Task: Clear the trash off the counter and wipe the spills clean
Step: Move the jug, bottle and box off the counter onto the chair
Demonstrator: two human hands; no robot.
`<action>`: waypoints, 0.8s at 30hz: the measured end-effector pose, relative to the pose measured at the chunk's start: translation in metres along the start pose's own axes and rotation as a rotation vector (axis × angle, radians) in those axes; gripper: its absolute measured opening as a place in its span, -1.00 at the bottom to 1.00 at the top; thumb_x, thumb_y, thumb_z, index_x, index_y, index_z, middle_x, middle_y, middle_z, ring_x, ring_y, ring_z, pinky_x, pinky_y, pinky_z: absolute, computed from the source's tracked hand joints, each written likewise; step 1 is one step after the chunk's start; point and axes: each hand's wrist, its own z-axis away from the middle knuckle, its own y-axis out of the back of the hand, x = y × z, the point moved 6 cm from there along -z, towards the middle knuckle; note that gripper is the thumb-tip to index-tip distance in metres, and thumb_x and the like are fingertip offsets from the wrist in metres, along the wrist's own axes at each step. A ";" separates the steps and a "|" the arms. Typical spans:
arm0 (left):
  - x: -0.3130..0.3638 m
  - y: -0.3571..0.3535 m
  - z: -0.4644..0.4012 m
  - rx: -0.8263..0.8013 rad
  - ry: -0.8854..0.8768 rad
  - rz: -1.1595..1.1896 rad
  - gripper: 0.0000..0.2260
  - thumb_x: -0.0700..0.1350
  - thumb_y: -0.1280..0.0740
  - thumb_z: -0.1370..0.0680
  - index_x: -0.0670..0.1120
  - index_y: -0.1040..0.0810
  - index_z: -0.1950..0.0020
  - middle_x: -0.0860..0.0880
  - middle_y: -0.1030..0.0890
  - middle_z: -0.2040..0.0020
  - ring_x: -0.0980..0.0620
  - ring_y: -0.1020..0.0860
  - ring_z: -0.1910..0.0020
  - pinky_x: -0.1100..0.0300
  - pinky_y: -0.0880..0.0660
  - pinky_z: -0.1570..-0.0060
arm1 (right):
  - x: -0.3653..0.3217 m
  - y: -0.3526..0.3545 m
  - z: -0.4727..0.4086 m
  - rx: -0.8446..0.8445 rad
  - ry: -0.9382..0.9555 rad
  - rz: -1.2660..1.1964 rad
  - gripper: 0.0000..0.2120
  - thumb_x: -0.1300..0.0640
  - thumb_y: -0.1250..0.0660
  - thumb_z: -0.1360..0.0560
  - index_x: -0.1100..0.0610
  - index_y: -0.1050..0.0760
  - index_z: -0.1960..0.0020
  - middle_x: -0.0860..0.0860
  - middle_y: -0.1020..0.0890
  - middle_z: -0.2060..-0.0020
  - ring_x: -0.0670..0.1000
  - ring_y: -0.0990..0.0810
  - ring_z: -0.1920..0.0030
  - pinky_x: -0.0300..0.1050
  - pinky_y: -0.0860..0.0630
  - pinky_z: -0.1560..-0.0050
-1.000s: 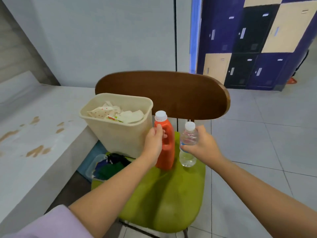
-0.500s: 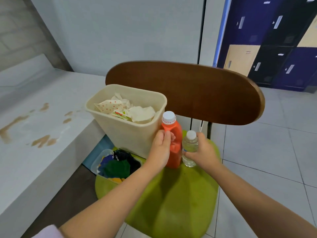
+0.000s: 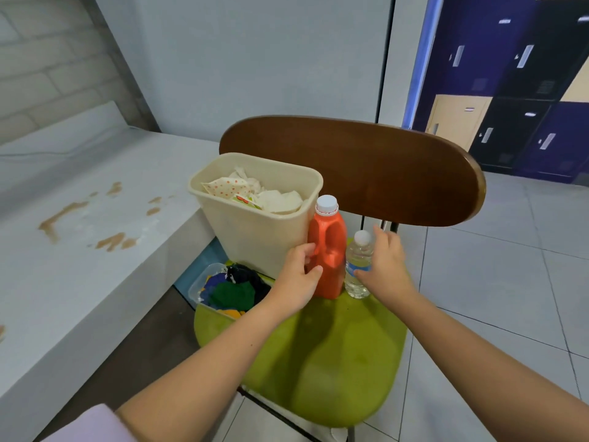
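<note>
Head view: left hand (image 3: 298, 275) curled round the orange detergent bottle (image 3: 328, 250), right hand (image 3: 384, 266) with fingers spread loosely beside the clear water bottle (image 3: 358, 266), thumb touching its label, both bottles upright on the green chair seat (image 3: 334, 362). Left of them, cream trash bin (image 3: 255, 237) full of crumpled paper; farther left, brown spills (image 3: 79, 218) on the grey counter (image 3: 63, 282).

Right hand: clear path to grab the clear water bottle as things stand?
Probably yes. The right hand is already beside the water bottle, fingers spread round it and not clearly closed. The orange bottle stands close on its other side, where the left hand holds it.
</note>
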 end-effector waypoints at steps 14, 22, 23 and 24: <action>0.017 0.105 0.084 0.128 -0.053 -0.208 -0.66 -0.17 -0.21 -0.59 -0.08 -0.36 -0.38 -0.02 -0.38 -0.36 0.07 -0.34 -0.37 0.30 -0.23 -0.25 | -0.150 0.002 0.080 0.074 0.333 0.169 -0.52 0.20 -0.30 -0.41 0.12 -0.35 -0.32 0.15 -0.35 -0.27 0.19 -0.27 -0.29 0.13 -0.35 -0.22; -0.022 0.227 0.176 0.340 -0.083 -0.247 -0.72 -0.09 -0.19 -0.61 -0.05 -0.41 -0.32 0.01 -0.43 -0.27 0.12 -0.35 -0.29 0.33 -0.21 -0.22 | -0.271 -0.079 0.132 -0.037 0.441 -0.025 -0.61 0.14 -0.23 -0.53 0.08 -0.34 -0.35 0.09 -0.41 -0.26 0.11 -0.26 -0.32 0.06 -0.30 -0.29; -0.031 0.248 0.192 0.374 -0.077 -0.256 -0.72 -0.07 -0.18 -0.61 -0.05 -0.42 -0.31 0.01 -0.43 -0.27 0.12 -0.35 -0.30 0.32 -0.21 -0.23 | -0.289 -0.094 0.140 -0.072 0.447 -0.064 -0.62 0.15 -0.21 -0.54 0.08 -0.34 -0.35 0.08 -0.42 -0.28 0.10 -0.25 -0.34 0.07 -0.29 -0.32; -0.041 0.270 0.209 0.406 -0.065 -0.267 -0.72 -0.05 -0.18 -0.61 -0.03 -0.42 -0.31 0.03 -0.43 -0.28 0.13 -0.35 -0.30 0.32 -0.21 -0.24 | -0.308 -0.111 0.148 -0.108 0.451 -0.112 -0.63 0.15 -0.20 -0.54 0.09 -0.35 -0.34 0.07 -0.43 -0.29 0.10 -0.26 -0.36 0.07 -0.29 -0.35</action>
